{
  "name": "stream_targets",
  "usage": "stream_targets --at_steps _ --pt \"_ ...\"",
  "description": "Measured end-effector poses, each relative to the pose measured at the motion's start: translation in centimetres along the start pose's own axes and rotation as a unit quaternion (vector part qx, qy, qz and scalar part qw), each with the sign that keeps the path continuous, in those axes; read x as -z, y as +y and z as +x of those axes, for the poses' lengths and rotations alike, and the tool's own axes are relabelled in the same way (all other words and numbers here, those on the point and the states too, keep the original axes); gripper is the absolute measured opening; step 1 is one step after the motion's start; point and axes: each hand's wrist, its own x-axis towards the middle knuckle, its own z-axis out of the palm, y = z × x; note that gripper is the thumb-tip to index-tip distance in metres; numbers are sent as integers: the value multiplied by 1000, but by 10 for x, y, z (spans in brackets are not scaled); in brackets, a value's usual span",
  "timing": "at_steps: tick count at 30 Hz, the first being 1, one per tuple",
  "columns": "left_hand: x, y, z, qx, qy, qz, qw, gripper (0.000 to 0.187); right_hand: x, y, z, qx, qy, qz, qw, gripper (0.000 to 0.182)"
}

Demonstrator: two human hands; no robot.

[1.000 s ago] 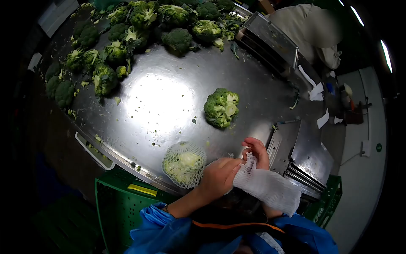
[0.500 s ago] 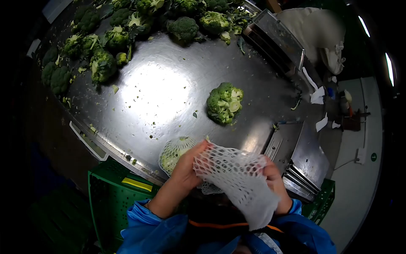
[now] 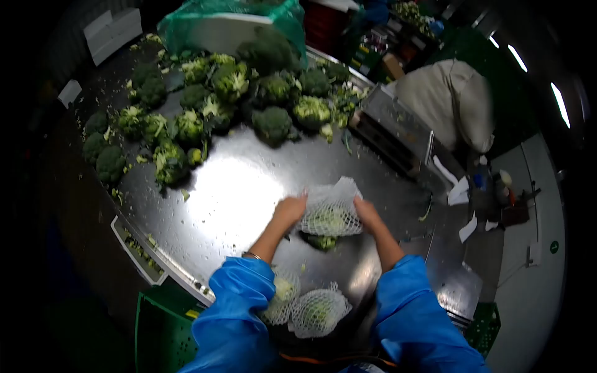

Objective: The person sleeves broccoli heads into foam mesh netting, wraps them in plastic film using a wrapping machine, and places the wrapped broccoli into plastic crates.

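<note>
**Net sleeve (image 3: 333, 198) held wide over a broccoli head (image 3: 323, 242)**

Nearest the wearer, on the near side of the net sleeve, sit two broccoli in mesh: one wrapped piece (image 3: 318, 313), and a second wrapped piece (image 3: 283, 291) just left of it.

At the net sleeve itself, the left hand (image 3: 290, 210) is closed on its left edge and the right hand (image 3: 367, 212) on its right edge, so the mesh stretches between them. The fingertips blur into the white; whether they pinch it or hook inside, I cannot tell. The broccoli head sits under the sleeve on the metal table (image 3: 373, 155), green through the holes and bare at the near edge.

The step in hand looks like fitting mesh around the head; the next move calls for a wide, even pull downward.

Beyond the sleeve, to the left, lies the loose broccoli pile (image 3: 230, 82); beyond it, to the right, a person in pale clothing (image 3: 435, 93).
</note>
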Motion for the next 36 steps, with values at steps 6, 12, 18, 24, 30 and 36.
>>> stream_targets --at_steps 6,12,18,24,30,36 --pt "-13 -41 -30 -31 -49 -611 789 46 -5 -82 -105 -95 -131 241 957 43" --pt "-47 -43 -93 52 -302 -818 487 43 6 -129 -174 -196 -469 464 726 43" --pt "-79 -40 -106 17 -186 -794 579 45 43 -57 -203 -249 -264 501 785 33" --pt "-46 -5 -119 101 -177 -732 650 45 53 -64 -245 -16 -41 205 978 72" --pt "-50 -10 -160 287 -390 -372 792 34 70 -89 -202 -144 -566 33 811 57" --pt "22 25 -105 -26 -284 -210 935 32 192 -109 -58 -10 -150 -193 970 31"
